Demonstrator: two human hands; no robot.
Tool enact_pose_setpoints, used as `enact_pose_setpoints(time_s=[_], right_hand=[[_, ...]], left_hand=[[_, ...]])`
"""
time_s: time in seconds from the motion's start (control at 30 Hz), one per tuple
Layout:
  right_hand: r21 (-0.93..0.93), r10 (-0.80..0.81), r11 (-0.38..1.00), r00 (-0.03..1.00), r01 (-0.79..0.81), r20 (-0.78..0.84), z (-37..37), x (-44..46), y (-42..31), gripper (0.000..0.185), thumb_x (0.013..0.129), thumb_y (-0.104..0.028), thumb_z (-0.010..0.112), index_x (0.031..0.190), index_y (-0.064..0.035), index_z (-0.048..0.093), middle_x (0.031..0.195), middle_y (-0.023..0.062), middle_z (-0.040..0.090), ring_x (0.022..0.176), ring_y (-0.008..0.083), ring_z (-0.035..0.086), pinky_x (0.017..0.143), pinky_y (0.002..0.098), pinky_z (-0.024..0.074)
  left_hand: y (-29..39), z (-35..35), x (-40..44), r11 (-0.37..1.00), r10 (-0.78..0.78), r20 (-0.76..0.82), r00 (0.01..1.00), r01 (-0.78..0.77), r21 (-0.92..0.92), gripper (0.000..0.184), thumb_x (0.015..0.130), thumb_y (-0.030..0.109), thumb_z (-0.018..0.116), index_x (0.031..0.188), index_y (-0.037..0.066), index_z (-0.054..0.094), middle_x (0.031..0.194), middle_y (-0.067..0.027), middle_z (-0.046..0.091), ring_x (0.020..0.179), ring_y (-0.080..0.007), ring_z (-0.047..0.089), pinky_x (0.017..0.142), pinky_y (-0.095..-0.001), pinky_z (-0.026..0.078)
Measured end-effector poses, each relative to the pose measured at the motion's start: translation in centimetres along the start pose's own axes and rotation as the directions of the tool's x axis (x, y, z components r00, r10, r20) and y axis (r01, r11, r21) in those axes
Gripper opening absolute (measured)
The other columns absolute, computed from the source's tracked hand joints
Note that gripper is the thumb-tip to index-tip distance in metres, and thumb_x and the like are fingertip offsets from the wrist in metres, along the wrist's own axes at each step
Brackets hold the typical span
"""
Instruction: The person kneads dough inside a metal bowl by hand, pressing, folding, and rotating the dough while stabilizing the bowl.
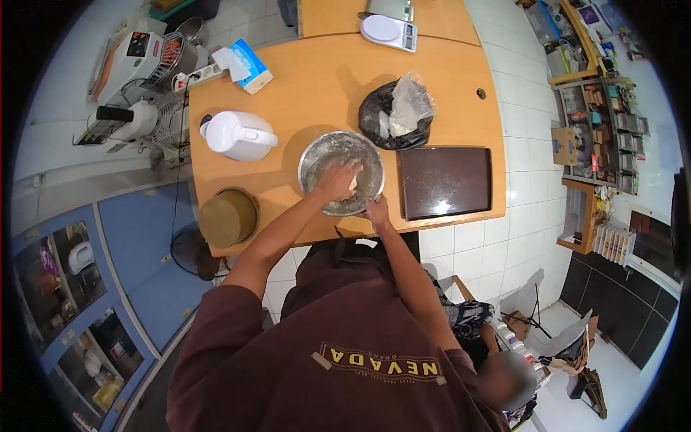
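A round metal mixing bowl (314, 154), its inner wall smeared with pale residue, stands near the front edge of the wooden table. Inside it, my left hand (338, 181) is closed on a lump of pale dough (353, 184), only part of which shows past the fingers. My right hand (376, 212) grips the bowl's rim at the lower right, thumb over the edge. Just right of the bowl lies a dark rectangular baking tray (448, 180). Behind the tray sits a black plastic bag (374, 115) with a clear bag in its mouth.
On the table (317, 79) are a white electric kettle (241, 135), a brown round container (227, 218), a blue-and-white tissue box (248, 68) and a white digital scale (389, 33). A stand mixer (140, 57) is at left. Another person (482, 345) is low at right.
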State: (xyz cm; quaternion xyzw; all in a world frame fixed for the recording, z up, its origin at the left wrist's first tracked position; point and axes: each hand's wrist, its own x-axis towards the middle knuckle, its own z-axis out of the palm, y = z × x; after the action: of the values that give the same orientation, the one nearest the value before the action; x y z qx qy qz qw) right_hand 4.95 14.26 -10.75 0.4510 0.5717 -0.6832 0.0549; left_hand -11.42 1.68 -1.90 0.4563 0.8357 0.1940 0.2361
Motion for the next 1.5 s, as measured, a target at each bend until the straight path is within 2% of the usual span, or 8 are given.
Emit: enact_pose_setpoints(time_s=[0.3,0.5,0.6,0.77,0.87,1.17,1.3,1.5], right_hand=[[-0.082,-0.063,0.995,0.998,0.064,0.012,-0.1,0.7,1.9,0.040,0.095,-0.007,0.054,0.135,-0.0021,0.051,0.120,0.0191,0.064,0.104,0.0348,0.068,0.083,0.0472,0.0609],[-0.198,-0.063,0.978,0.998,0.068,0.030,-0.7,1.5,0.2,0.038,0.098,-0.004,0.050,0.136,-0.0016,0.050,0.116,0.0167,0.065,0.099,0.0322,0.070,0.072,0.0474,0.0668],[-0.029,0.011,0.999,0.999,-0.012,-0.031,0.3,-1.1,-2.4,0.038,0.089,-0.010,0.062,0.125,0.0015,0.061,0.110,0.0217,0.070,0.101,0.0327,0.071,0.083,0.0419,0.0585],[0.130,0.051,0.990,0.999,-0.052,0.011,0.9,-3.6,-4.9,0.042,0.093,-0.004,0.056,0.134,0.0005,0.053,0.121,0.0207,0.064,0.095,0.0336,0.072,0.071,0.0438,0.0671],[0.162,0.052,0.985,0.994,-0.068,0.098,0.5,-3.2,-4.8,0.045,0.095,-0.002,0.053,0.139,-0.0004,0.047,0.124,0.0215,0.061,0.093,0.0355,0.072,0.069,0.0469,0.0676],[0.001,-0.015,1.000,0.998,0.015,0.054,0.1,-1.3,-1.5,0.039,0.099,-0.006,0.049,0.138,-0.0024,0.046,0.122,0.0170,0.060,0.097,0.0338,0.070,0.068,0.0469,0.0672],[-0.028,0.000,1.000,0.998,-0.002,-0.065,0.3,-1.4,-2.0,0.038,0.092,-0.008,0.059,0.129,0.0016,0.059,0.114,0.0187,0.070,0.108,0.0310,0.067,0.092,0.0397,0.0501],[0.026,-0.010,1.000,1.000,0.009,0.015,0.1,-0.5,-1.1,0.039,0.092,-0.006,0.055,0.130,0.0021,0.057,0.115,0.0182,0.068,0.107,0.0318,0.068,0.089,0.0423,0.0557]], left_hand=[[-0.8,3.6,2.0,0.959,0.015,-0.233,0.972,0.052,0.280,0.030,0.093,0.035,0.062,0.111,0.012,0.071,0.118,-0.0099,0.066,0.118,-0.0369,0.059,0.096,-0.0521,0.047],[0.5,3.7,1.6,0.787,-0.600,-0.445,0.665,0.388,-0.480,0.026,0.089,0.027,0.068,0.108,0.008,0.067,0.120,-0.0138,0.062,0.112,-0.0417,0.055,0.098,-0.0549,0.042],[0.4,7.1,0.2,0.804,-0.589,-0.668,0.454,0.411,-0.430,0.036,0.086,0.025,0.072,0.116,0.008,0.065,0.120,-0.0186,0.058,0.115,-0.0437,0.049,0.101,-0.0546,0.039],[4.3,-2.5,-3.4,0.935,-0.352,-0.237,0.905,0.349,-0.057,0.063,0.079,0.045,0.078,0.130,0.010,0.064,0.131,-0.0193,0.051,0.127,-0.0421,0.043,0.105,-0.0560,0.034],[1.2,-0.2,-2.8,0.994,-0.086,-0.281,0.956,0.103,0.047,0.069,0.074,0.048,0.081,0.130,0.011,0.064,0.122,-0.0188,0.054,0.121,-0.0402,0.049,0.101,-0.0550,0.039],[0.8,2.3,1.1,0.959,-0.250,-0.096,0.963,0.260,0.116,0.053,0.089,0.038,0.066,0.131,0.005,0.062,0.138,-0.0208,0.055,0.127,-0.0428,0.052,0.101,-0.0589,0.044],[1.7,2.7,2.6,0.879,-0.474,-0.198,0.858,0.474,-0.049,0.053,0.089,0.036,0.065,0.132,0.005,0.060,0.137,-0.0199,0.054,0.128,-0.0428,0.050,0.100,-0.0585,0.045],[0.1,6.7,1.7,0.603,-0.794,-0.405,0.453,0.507,-0.615,0.051,0.084,0.022,0.075,0.126,-0.001,0.057,0.133,-0.0262,0.052,0.127,-0.0457,0.047,0.107,-0.0555,0.037]])
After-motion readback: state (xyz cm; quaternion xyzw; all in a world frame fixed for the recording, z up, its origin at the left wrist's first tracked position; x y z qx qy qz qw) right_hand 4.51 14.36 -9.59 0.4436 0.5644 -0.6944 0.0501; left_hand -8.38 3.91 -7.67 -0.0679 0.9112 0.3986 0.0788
